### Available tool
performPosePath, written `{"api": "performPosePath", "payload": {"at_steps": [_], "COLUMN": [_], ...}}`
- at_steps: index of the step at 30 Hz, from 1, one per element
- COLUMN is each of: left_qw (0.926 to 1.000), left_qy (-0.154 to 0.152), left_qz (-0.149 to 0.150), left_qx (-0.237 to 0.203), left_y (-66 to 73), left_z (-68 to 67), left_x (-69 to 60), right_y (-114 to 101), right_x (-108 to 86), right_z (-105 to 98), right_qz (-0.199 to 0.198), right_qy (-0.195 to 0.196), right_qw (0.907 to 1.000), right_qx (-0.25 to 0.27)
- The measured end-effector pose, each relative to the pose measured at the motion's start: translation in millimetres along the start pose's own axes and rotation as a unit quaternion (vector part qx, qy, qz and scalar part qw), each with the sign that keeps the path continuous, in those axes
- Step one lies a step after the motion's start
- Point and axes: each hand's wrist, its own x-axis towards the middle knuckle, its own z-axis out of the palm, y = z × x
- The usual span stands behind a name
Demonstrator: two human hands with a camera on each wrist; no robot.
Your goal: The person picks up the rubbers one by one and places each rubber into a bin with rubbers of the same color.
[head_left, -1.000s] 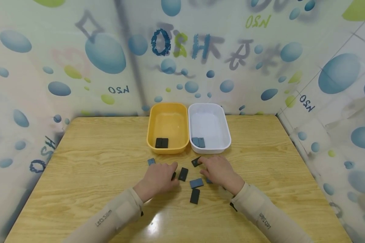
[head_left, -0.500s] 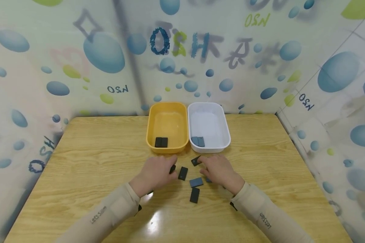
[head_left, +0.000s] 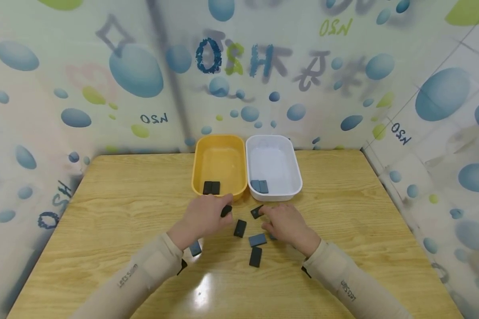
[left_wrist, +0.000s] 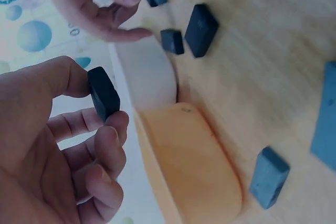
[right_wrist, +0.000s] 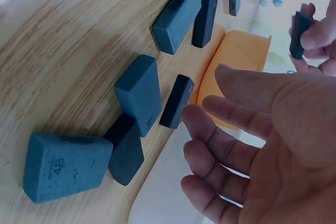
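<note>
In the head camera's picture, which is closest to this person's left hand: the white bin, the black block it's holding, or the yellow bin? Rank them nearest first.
1. Black block: pinched in the left hand itself.
2. Yellow bin: just beyond the hand, its near edge partly hidden by it.
3. White bin: farther right, beside the yellow one.
</note>
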Motion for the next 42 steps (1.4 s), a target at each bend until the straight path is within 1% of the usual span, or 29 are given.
{"api": "performPosePath", "payload": {"at_steps": [2, 7, 11, 16, 20, 23, 27, 32, 36, 42], "left_qw": [1.0000, 0.9997, 0.9994, 0.9982, 0.9974, 0.9968, 0.9958, 0.9932, 0.9911, 0.9904], "left_qy": [0.003, -0.004, -0.016, -0.024, -0.028, -0.033, -0.038, -0.048, -0.057, -0.054], "left_qz": [0.000, -0.011, -0.029, -0.054, -0.065, -0.069, -0.078, -0.098, -0.110, -0.116], "left_qx": [-0.007, -0.019, -0.012, -0.007, -0.016, -0.023, -0.029, -0.041, -0.051, -0.050], "left_y": [-2.4, -7.5, -12.1, -17.2, -20.4, -23.1, -25.8, -28.1, -31.8, -40.4], "left_z": [-5.2, -14.4, -18.4, -25.2, -31.3, -33.5, -33.1, -30.8, -26.8, -18.0], "left_x": [2.2, 8.7, 15.0, 25.4, 34.7, 41.6, 50.6, 61.3, 68.5, 77.8], "right_y": [-0.7, -0.8, -0.8, -0.6, 0.1, 0.5, 0.3, 0.4, 0.9, 1.4], "right_x": [-0.6, -1.6, -1.5, -1.3, -1.2, -1.0, -1.0, -1.0, -1.0, -2.4], "right_z": [-0.4, -0.4, -0.2, 0.4, 0.7, 0.6, -0.4, -1.4, -1.7, -2.4], "right_qz": [0.002, 0.004, 0.004, 0.001, -0.003, -0.005, -0.004, -0.005, -0.008, -0.011], "right_qy": [-0.003, -0.005, -0.006, -0.006, -0.002, 0.001, 0.000, 0.000, 0.001, 0.006], "right_qw": [1.0000, 1.0000, 0.9999, 0.9999, 0.9999, 0.9999, 1.0000, 1.0000, 1.0000, 0.9999], "right_qx": [0.005, 0.007, 0.012, 0.014, 0.014, 0.010, 0.007, 0.003, 0.003, -0.002]}}
